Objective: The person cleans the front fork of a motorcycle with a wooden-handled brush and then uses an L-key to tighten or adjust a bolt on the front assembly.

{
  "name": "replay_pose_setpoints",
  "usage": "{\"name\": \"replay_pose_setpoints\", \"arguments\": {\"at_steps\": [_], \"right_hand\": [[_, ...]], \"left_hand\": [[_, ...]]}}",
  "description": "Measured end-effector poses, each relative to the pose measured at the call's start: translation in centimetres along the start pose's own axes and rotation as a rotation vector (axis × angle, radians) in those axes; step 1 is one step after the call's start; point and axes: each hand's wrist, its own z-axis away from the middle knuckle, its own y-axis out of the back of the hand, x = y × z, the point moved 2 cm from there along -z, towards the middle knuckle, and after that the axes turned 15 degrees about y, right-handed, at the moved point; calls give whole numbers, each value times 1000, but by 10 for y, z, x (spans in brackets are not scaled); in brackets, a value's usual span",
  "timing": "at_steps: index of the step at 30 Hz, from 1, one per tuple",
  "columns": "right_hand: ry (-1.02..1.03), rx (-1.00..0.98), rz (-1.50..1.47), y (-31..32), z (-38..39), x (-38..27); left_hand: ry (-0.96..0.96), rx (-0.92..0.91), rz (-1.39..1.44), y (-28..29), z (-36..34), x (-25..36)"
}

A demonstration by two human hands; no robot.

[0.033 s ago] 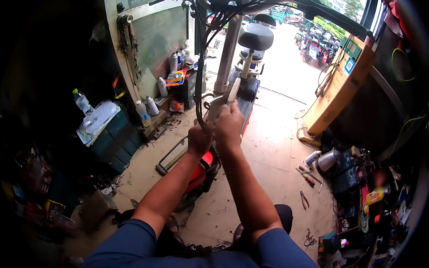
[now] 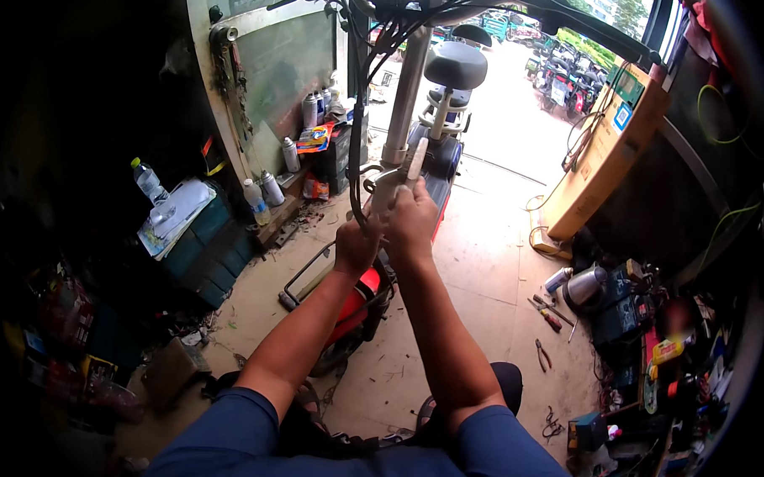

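Note:
A scooter with a silver steering column [image 2: 409, 88] stands in front of me, with black cables [image 2: 357, 137] hanging down beside the column. At the column's foot, my right hand [image 2: 410, 223] is closed around the lower end of a pale flat bar [image 2: 417, 160] that sticks up past the fingers. My left hand [image 2: 356, 244] is closed just left of it and lower, by the cable ends; what its fingers hold is hidden. Between the hands and the column shows a pale metal bracket [image 2: 385, 188]. Below them is the scooter's red front part [image 2: 359, 297].
Pliers [image 2: 543, 356], screwdrivers [image 2: 547, 316] and a metal canister [image 2: 584, 288] lie on the floor at right, near cluttered shelves. A tall cardboard box [image 2: 604, 154] leans behind. At left are a dark toolbox [image 2: 201, 249] with papers, bottles and spray cans [image 2: 291, 154].

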Motion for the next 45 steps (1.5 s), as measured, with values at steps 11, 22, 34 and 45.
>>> {"name": "replay_pose_setpoints", "arguments": {"at_steps": [11,22,34,45], "right_hand": [[-357,-554,-340,77,-60,-19],[-498,-810,-604,110,-95,23],[-369,-731,-540,117,-63,15],[-448,-283,-314,273,40,-15]], "left_hand": [[-53,120,-225,4,-3,-20],[9,50,-170,8,3,-21],[24,65,-170,10,4,-10],[96,-278,365,9,-52,17]]}}
